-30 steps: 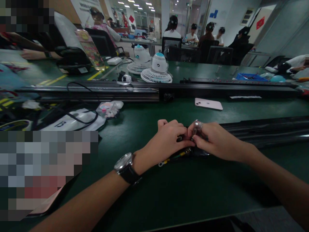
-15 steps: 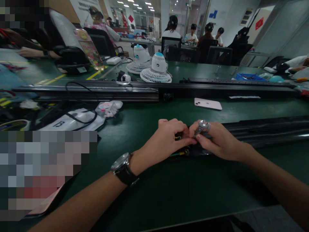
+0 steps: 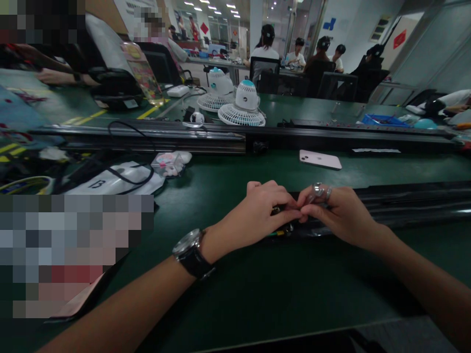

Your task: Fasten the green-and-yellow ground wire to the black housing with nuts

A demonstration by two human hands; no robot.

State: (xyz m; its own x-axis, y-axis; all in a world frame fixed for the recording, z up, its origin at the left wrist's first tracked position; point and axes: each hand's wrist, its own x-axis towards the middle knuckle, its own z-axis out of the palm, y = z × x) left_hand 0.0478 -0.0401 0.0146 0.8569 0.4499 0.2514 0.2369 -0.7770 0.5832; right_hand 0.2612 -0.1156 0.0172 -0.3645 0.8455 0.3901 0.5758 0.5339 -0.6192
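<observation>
My left hand, with a wristwatch on the wrist, is curled over a small dark part with brass bits on the green table. My right hand meets it fingertip to fingertip, pinching a small shiny metal piece held up between its fingers. Below the hands a thin green and yellow wire shows against a dark plastic bag. Most of the dark part is hidden by the fingers.
A black rail runs right from my hands. A pink phone lies beyond. Two small white fans stand behind a long black bar. A white bag with black cord lies left. Seated people work at far tables.
The shiny metal piece in my right hand has turned and shifted slightly right. Both hands stay together at the same spot; the view has shifted a little.
</observation>
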